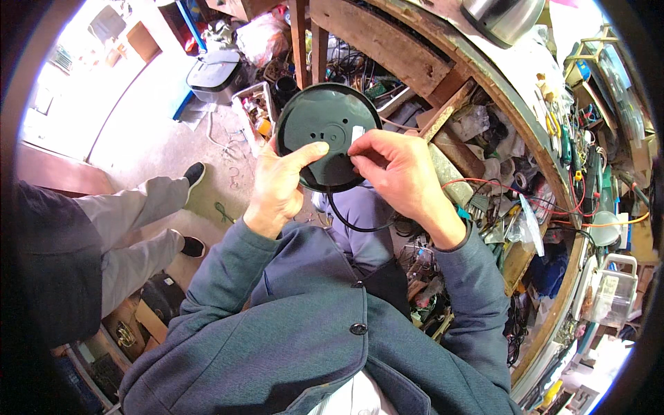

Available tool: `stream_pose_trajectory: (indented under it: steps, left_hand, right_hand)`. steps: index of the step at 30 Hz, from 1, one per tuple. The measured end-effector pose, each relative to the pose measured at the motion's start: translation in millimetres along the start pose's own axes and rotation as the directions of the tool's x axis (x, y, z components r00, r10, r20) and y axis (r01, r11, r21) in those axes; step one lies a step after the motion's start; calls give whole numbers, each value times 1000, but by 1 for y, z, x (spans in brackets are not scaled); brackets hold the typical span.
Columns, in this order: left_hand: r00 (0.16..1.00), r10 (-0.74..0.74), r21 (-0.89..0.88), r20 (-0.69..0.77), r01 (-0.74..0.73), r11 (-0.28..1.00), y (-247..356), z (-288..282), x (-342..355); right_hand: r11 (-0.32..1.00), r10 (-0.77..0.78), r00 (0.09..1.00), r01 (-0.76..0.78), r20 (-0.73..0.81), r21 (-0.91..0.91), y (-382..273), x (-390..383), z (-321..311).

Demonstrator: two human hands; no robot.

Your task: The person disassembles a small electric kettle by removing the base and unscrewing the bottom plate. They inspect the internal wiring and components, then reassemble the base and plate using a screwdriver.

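A round, dark green-black dish-shaped base point(315, 114) with a raised rim, several small holes and a small white label point(357, 133) is held up in front of me. A black cable point(342, 220) hangs from its lower edge and curves to the right. My left hand point(280, 176) grips the base's left side, thumb lying on its face. At the right part of the face is my right hand point(398, 166), thumb and forefinger pinched together close to the label. Whatever sits between those fingertips, if anything, is too small to make out.
A workbench point(512, 83) curves along the right, with tools, wires and a metal kettle point(503, 17) on it. Below it lies heaped clutter. Another person's legs point(138, 207) are at the left. A box of parts point(254, 114) and a grey lidded bin point(214, 72) stand on the floor.
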State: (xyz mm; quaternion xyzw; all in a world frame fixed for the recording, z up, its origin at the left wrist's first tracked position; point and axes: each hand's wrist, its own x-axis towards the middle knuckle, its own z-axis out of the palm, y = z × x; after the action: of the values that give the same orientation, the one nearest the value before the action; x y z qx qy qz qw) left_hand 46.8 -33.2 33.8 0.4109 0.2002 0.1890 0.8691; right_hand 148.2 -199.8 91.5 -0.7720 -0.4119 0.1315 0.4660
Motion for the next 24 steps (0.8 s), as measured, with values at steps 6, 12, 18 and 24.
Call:
stream_pose_trajectory:
  steps: [6, 12, 18, 24]
  left_hand:
    - [1000, -11, -9, -29, 11, 1000, -2, -1, 1]
    - [999, -41, -39, -29, 40, 998, 1, 4, 0]
    - [998, -57, -43, -33, 55, 998, -1, 2, -1]
    - [998, -53, -45, -21, 52, 998, 2, 1, -2]
  right_hand:
    - [929, -253, 967, 237, -20, -284, 3, 3, 11]
    - [892, -327, 944, 293, -44, -344, 11, 1, 15]
    - [923, -254, 966, 226, -53, -310, 8, 2, 14]
    - [905, -295, 954, 263, -50, -334, 9, -1, 14]
